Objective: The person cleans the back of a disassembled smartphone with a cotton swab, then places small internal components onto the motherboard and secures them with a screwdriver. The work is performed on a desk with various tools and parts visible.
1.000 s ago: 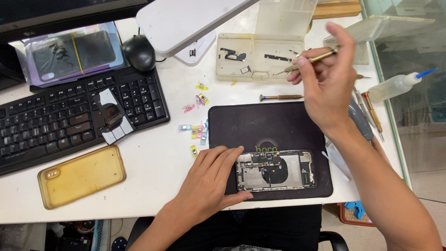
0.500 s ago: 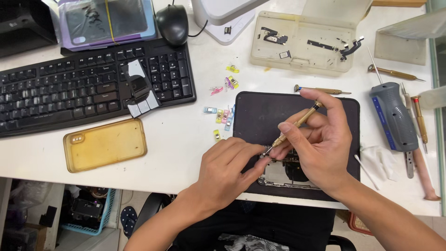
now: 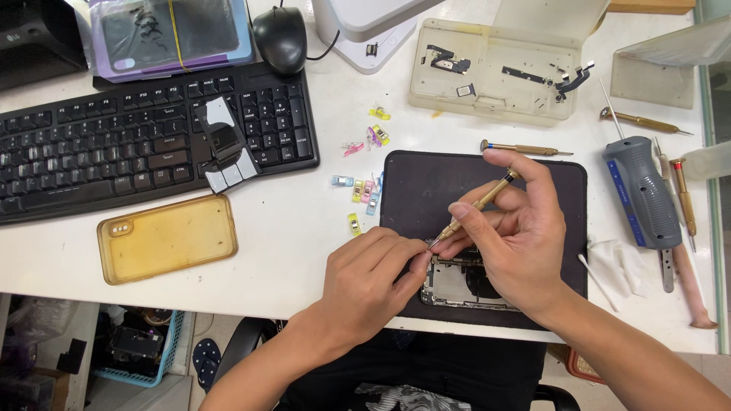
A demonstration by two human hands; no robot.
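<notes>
With the opened phone [image 3: 463, 283] at six o'clock on the black mat [image 3: 426, 190], pinned by the left hand [image 3: 365, 285], the brass screwdriver [image 3: 478, 205] pinched in the right hand [image 3: 518, 236] is best kept upright and turned lightly.

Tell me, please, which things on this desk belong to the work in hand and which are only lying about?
In use:
- right hand gripping a slim brass-coloured screwdriver
- left hand steadying the opened phone body
- black work mat beneath it

Lying about:
- black keyboard
- black mouse
- yellowed clear phone case
- grey-handled tool
- small coloured clips
</notes>
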